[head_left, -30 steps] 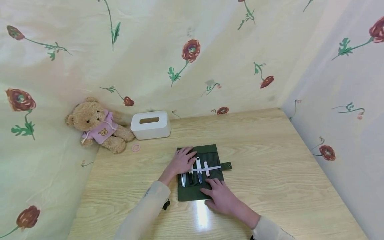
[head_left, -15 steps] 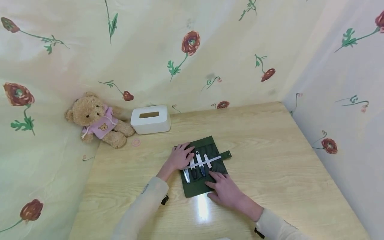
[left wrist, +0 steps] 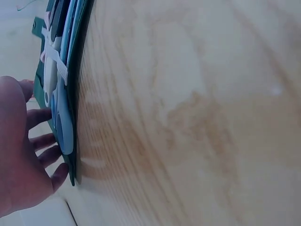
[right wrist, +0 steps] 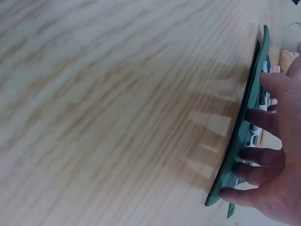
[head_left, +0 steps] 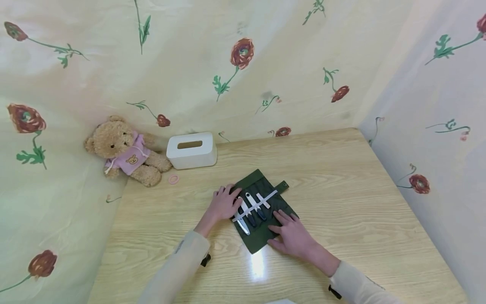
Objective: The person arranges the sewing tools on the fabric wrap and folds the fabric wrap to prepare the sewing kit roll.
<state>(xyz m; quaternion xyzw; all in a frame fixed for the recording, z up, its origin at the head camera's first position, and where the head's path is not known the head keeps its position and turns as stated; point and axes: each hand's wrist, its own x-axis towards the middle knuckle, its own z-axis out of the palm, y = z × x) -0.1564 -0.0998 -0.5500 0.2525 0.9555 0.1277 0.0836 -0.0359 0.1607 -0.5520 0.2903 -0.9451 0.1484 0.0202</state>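
Note:
A dark green tool roll [head_left: 256, 241] lies unfolded and turned at an angle on the wooden table. Its white elastic band [head_left: 273, 194] crosses several slim tools: a silvery one [head_left: 244, 227], dark-ended ones, a white handle with a hole [head_left: 249, 199] and a pale pink piece [head_left: 263, 201]. Scissors [left wrist: 63, 117] with pale looped handles show in the left wrist view. My left hand [head_left: 222, 205] rests its spread fingers on the roll's upper left edge. At the opposite lower right edge, my right hand [head_left: 293, 235] touches the green cloth with extended fingers.
A teddy bear [head_left: 130, 158] in a pink top sits at the back left beside a white tissue box [head_left: 191, 157]. A small pink ring [head_left: 173, 179] lies in front of them. Flowered walls border the table's back and right. A pale object [head_left: 282, 302] peeks in at the bottom.
The tool roll has turned counterclockwise under both hands; its top end swung left and its bottom end right. My right hand shifted slightly rightward. The head view tilted a little.

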